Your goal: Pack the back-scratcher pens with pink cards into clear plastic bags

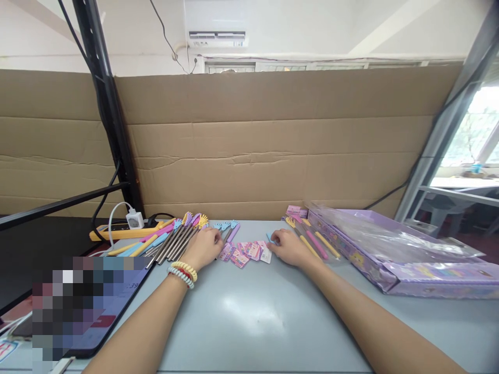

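Observation:
My left hand [203, 246], with coiled bands on its wrist, has its fingers curled in beside several telescopic back scratchers [181, 238] with metal rods and coloured hand-shaped heads. What its fingers hold, if anything, is hidden. Just right of it are more back scratchers with light-blue heads [222, 226] and a purple handle [234, 232]. Small pink and purple cards [245, 251] lie spread between the hands. My right hand [289, 246] is closed at the right end of the cards, near a white card [265, 253]. A thin light-blue bit [268, 237] shows at its fingertips; its kind is unclear.
Right of my right hand lie bagged back scratchers [317, 241] and a purple display box [366, 270] with clear plastic bags [374, 234]. At left are a tablet [113, 306], a power strip [101, 235] and a white charger [134, 218]. A cardboard wall [273, 140] stands behind.

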A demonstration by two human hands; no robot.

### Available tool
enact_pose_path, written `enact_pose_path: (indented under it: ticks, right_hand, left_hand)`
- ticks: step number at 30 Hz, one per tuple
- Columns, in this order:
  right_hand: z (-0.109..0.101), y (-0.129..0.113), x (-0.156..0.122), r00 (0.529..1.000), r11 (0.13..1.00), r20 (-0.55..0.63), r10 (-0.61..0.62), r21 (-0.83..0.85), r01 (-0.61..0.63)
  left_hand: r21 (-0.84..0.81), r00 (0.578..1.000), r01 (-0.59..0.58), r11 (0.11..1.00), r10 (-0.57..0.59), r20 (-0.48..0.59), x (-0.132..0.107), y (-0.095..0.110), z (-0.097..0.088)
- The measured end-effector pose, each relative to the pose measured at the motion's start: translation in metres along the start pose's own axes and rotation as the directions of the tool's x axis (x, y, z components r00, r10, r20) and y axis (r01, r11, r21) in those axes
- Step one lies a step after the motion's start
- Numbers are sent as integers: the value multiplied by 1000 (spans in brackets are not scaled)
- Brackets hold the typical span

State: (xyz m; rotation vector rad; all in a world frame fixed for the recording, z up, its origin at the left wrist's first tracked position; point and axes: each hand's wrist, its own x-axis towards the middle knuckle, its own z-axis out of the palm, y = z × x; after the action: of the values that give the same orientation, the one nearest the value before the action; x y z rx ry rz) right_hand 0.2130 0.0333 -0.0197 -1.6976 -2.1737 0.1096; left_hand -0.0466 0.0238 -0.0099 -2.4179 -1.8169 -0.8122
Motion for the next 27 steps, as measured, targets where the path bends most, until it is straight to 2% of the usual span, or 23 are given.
enact_pose_path:
  ticks: [2, 5, 9, 16, 20, 23, 25, 27]
  right_hand:
    - [0, 0, 0, 996, 996, 17, 89, -29, -89]
    - [0, 3, 1, 983, 983, 61, 176, -63, -172]
    - [0, 5, 1, 980, 984, 104, 170, -78, -162]
    - [0, 6, 1, 985, 989, 107, 135, -79, -127]
    - [1, 6, 1, 988, 990, 80, 135, -37, -133]
    - [-2, 2, 0, 993, 994, -52, 102, 51, -100]
    - [-5, -3, -2, 990, 989, -138, 30, 145, -10]
    - [-7, -8, -5, 984, 954, -152, -92, 271, 131]
  left_hand:
    - [13, 998, 21, 1000, -22, 63, -1, -1, 2]
    - [14, 995, 46, 999, -47, 91, -3, -2, 5]
    - [57, 992, 44, 997, -51, 117, -3, -3, 7]
    - [320, 983, -34, 947, -26, 181, -2, 5, 10]
    - [366, 990, -80, 927, 29, 141, 0, 5, 12]
    - [322, 992, -126, 938, 116, 51, 0, 7, 9]
    - [245, 982, -178, 953, 189, -18, -1, 12, 6]
    - [167, 959, -261, 951, 275, -65, -4, 20, 4]
